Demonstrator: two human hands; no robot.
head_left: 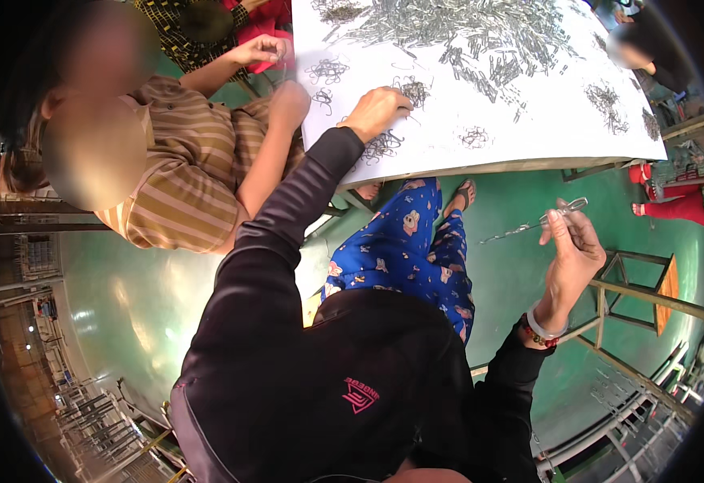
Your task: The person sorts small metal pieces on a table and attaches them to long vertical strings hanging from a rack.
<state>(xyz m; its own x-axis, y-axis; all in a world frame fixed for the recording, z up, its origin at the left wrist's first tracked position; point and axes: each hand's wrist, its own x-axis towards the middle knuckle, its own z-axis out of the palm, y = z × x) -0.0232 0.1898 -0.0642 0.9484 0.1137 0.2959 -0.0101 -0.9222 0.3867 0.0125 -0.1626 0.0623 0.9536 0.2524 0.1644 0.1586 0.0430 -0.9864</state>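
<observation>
Right-hand fingers (559, 229) pinch metal wire piece (522, 229), thin end jutting left.

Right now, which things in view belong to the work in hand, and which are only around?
Work, apparently:
thin silver metal strand, in right hand
dark wire-piece pile, at left hand
flat white tabletop

Only around:
brown wood-topped metal stool
reddish beaded bracelet, worn
</observation>
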